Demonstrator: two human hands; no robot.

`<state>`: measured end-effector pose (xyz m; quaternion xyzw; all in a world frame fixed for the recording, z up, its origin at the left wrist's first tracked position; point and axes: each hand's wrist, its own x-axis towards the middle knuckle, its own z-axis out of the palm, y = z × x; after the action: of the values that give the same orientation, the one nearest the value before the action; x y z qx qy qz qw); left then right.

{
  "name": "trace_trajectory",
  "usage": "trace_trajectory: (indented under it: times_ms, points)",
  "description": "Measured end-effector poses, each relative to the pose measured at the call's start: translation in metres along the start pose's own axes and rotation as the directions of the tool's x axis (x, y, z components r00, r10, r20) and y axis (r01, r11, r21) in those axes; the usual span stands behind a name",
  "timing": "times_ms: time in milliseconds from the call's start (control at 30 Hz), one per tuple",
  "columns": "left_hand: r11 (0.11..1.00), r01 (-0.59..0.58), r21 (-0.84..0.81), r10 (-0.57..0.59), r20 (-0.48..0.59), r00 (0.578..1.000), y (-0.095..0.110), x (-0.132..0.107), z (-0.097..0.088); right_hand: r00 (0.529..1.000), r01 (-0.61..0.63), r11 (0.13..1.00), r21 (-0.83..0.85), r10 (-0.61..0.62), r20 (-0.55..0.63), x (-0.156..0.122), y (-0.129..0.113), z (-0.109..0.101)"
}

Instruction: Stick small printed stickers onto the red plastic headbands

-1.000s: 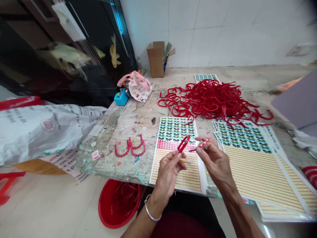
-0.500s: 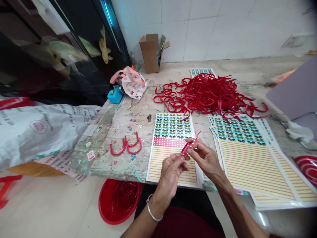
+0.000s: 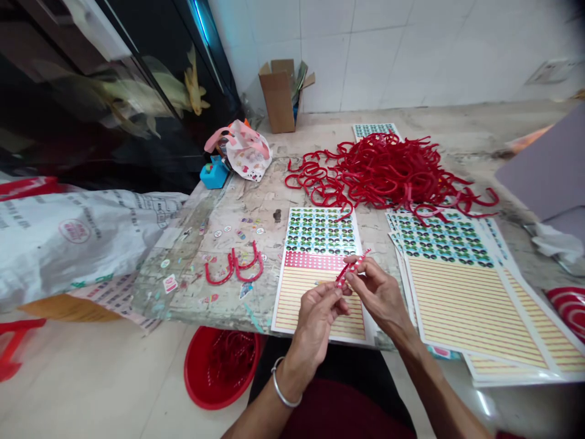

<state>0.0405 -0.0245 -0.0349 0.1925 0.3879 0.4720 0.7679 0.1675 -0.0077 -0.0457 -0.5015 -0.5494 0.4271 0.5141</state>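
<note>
My left hand (image 3: 320,314) and my right hand (image 3: 377,289) meet over a sticker sheet (image 3: 317,268) and pinch a thin red headband (image 3: 350,268) between their fingertips. A dotted pink sticker strip lies along the band under my right fingers. Two finished red headbands (image 3: 235,267) lie on the table to the left. A big heap of plain red headbands (image 3: 388,174) sits at the back of the table.
A stack of sticker sheets (image 3: 461,286) lies on the right. A red basket (image 3: 222,369) with headbands stands on the floor under the table edge. A printed sack (image 3: 77,238) lies left; a cardboard box (image 3: 278,94) and a blue tape holder (image 3: 214,174) stand behind.
My hands have come together: the right hand brought the pink sticker strip onto the headband held by the left. The view shifted slightly.
</note>
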Motion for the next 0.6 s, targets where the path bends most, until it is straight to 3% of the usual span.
trace_trajectory:
  times_ms: [600]
  points:
    - [1.0,0.001,-0.027,-0.001,-0.002,1.0,-0.0025,0.0002,0.0,0.999,-0.009,1.0,-0.016,0.009,-0.041,-0.0025,-0.0025,0.0049]
